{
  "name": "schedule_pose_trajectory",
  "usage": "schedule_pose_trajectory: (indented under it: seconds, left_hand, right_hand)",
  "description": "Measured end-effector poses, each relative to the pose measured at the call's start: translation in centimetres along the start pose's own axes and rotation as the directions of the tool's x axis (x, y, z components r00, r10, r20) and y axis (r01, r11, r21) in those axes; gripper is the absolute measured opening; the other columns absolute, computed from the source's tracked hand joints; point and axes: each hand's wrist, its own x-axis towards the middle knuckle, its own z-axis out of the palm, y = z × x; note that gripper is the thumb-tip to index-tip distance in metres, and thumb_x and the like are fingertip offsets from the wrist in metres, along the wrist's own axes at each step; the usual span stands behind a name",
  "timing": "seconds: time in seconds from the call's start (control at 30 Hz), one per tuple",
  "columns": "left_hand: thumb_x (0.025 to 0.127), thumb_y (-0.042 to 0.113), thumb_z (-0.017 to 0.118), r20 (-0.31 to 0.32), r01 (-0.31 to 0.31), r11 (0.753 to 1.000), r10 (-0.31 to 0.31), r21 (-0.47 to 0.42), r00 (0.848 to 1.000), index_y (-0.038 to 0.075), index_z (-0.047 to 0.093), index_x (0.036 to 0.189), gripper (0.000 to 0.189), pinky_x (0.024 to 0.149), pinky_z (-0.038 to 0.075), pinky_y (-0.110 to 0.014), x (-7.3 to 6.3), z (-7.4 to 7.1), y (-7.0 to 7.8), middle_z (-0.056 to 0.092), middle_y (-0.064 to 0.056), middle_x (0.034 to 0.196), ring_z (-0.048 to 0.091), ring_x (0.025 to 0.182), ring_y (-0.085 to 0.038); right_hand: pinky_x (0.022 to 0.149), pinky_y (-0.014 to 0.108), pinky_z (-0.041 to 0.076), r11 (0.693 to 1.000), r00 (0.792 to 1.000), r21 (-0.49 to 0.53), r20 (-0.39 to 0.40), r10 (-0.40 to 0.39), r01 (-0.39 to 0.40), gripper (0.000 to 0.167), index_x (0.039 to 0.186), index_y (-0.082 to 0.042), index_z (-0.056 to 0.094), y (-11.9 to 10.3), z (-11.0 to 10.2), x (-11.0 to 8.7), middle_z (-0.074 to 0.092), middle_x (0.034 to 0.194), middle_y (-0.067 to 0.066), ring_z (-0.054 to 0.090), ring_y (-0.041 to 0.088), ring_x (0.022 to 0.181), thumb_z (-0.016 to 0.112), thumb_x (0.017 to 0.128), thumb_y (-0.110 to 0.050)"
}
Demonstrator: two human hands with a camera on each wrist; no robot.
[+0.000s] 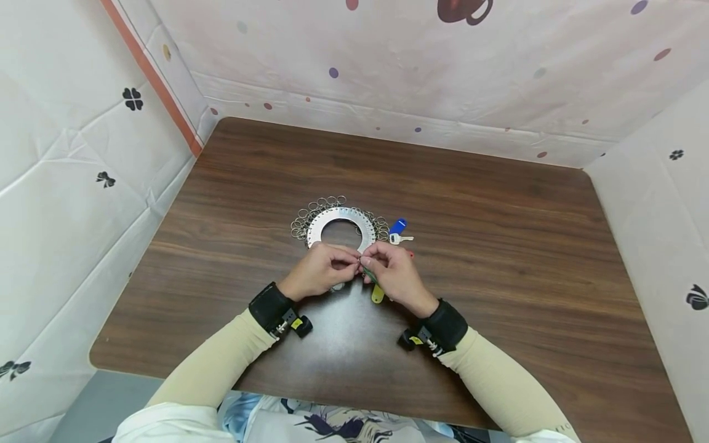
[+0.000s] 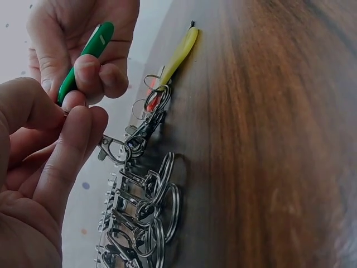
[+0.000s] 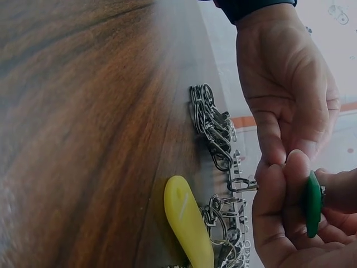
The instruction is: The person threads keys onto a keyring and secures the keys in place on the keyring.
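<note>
Close together over the front edge of a silver ring-shaped plate [image 1: 316,231], both hands work at their fingertips. Between thumb and fingers my right hand [image 1: 400,280] holds a green key tag [image 2: 93,47]. My left hand [image 1: 318,271] pinches a small metal piece [image 2: 67,111] at the tag's end, mostly hidden by the fingertips. Metal clasps with split rings [image 2: 167,206] hang around the plate. A yellow key tag [image 3: 184,215] lies by the plate's front right, under the right hand in the head view.
Right of the plate lie a blue key tag [image 1: 398,226] and a silver key [image 1: 400,238]. A bit of red [image 1: 411,254] shows beside the right hand. The brown wooden table [image 1: 498,258] meets patterned cloth walls [image 1: 376,92] at the back and sides.
</note>
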Motion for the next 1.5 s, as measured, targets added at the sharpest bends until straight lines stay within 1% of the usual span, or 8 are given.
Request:
schedule_pose_trajectory:
  seconds: [0.4, 0.73, 0.8, 0.9, 1.0, 1.1, 1.37, 1.5]
  left_hand:
    - [0.091, -0.001, 0.072, -0.018, 0.042, 0.998, -0.043, -0.042, 0.999, -0.001, 0.080, 0.100, 0.012, 0.096, 0.061, -0.031, 0.09, 0.16, -0.14, 0.080, -0.015, 0.108, 0.076, 0.104, -0.027]
    - [0.088, -0.008, 0.075, 0.009, 0.138, 0.971, -0.139, -0.196, 0.990, -0.009, 0.069, 0.104, 0.017, 0.083, 0.064, -0.025, 0.14, 0.40, -0.06, 0.076, -0.024, 0.102, 0.077, 0.093, -0.032]
    - [0.087, -0.007, 0.077, 0.002, 0.144, 0.974, -0.146, -0.173, 0.989, -0.007, 0.065, 0.105, 0.022, 0.080, 0.064, -0.025, 0.16, 0.41, -0.03, 0.075, -0.023, 0.100, 0.077, 0.090, -0.030]
    - [0.085, -0.004, 0.080, -0.003, 0.122, 0.990, -0.123, -0.076, 0.992, -0.003, 0.064, 0.108, 0.028, 0.075, 0.063, -0.023, 0.19, 0.38, -0.01, 0.075, -0.018, 0.095, 0.074, 0.084, -0.022]
    - [0.084, 0.000, 0.082, -0.007, 0.082, 0.996, -0.082, 0.036, 0.997, 0.000, 0.067, 0.107, 0.027, 0.067, 0.061, -0.021, 0.21, 0.35, 0.03, 0.075, -0.012, 0.088, 0.070, 0.075, -0.013]
    - [0.085, 0.003, 0.083, -0.014, 0.049, 0.994, -0.048, 0.100, 0.999, 0.002, 0.069, 0.104, 0.024, 0.063, 0.058, -0.020, 0.22, 0.35, 0.14, 0.075, -0.008, 0.082, 0.067, 0.070, -0.008]
    - [0.086, 0.012, 0.084, -0.029, -0.012, 0.976, 0.019, 0.217, 0.999, 0.006, 0.075, 0.102, 0.019, 0.068, 0.056, -0.022, 0.16, 0.26, 0.21, 0.074, -0.003, 0.081, 0.067, 0.072, -0.008]
    - [0.086, 0.014, 0.084, -0.033, -0.024, 0.972, 0.033, 0.235, 0.999, 0.007, 0.076, 0.101, 0.019, 0.070, 0.056, -0.023, 0.13, 0.20, 0.08, 0.076, -0.002, 0.084, 0.068, 0.073, -0.010]
  right_hand:
    - [0.056, 0.026, 0.057, 0.999, 0.999, -0.012, -0.001, -0.036, 0.036, 0.010, 0.094, 0.007, 0.066, 0.19, -0.04, 0.00, 0.072, 0.089, 0.029, 0.068, 0.018, 0.064, 0.062, 0.100, 0.001]
    - [0.037, 0.024, 0.041, 0.998, 0.999, -0.044, -0.019, -0.034, 0.033, 0.009, 0.092, 0.002, 0.067, 0.12, -0.32, -0.14, 0.071, 0.082, 0.029, 0.068, 0.028, 0.061, 0.063, 0.100, 0.000]
    - [0.036, 0.024, 0.040, 0.998, 0.999, -0.052, -0.023, -0.030, 0.029, 0.008, 0.092, 0.001, 0.068, 0.19, -0.39, -0.14, 0.071, 0.080, 0.028, 0.068, 0.034, 0.061, 0.063, 0.100, 0.000]
    - [0.036, 0.024, 0.041, 0.999, 1.000, -0.047, -0.019, -0.025, 0.024, 0.008, 0.093, 0.001, 0.068, 0.24, -0.44, -0.14, 0.071, 0.080, 0.028, 0.068, 0.040, 0.063, 0.063, 0.099, 0.000]
    - [0.038, 0.024, 0.042, 0.999, 1.000, -0.040, -0.014, -0.024, 0.024, 0.008, 0.093, 0.002, 0.069, 0.25, -0.43, -0.13, 0.071, 0.080, 0.026, 0.069, 0.040, 0.064, 0.063, 0.099, 0.001]
    - [0.037, 0.024, 0.041, 0.999, 1.000, -0.039, -0.013, -0.021, 0.020, 0.009, 0.094, 0.002, 0.069, 0.15, -0.43, -0.17, 0.071, 0.078, 0.025, 0.069, 0.037, 0.064, 0.063, 0.099, 0.000]
    - [0.033, 0.028, 0.039, 0.998, 1.000, -0.053, -0.020, -0.022, 0.021, 0.010, 0.093, 0.001, 0.070, -0.03, -0.43, -0.27, 0.069, 0.075, 0.026, 0.066, 0.035, 0.059, 0.064, 0.100, -0.002]
    - [0.033, 0.027, 0.040, 0.998, 0.999, -0.056, -0.022, -0.028, 0.027, 0.010, 0.091, 0.001, 0.070, -0.15, -0.43, -0.29, 0.070, 0.074, 0.024, 0.066, 0.037, 0.060, 0.065, 0.100, -0.002]
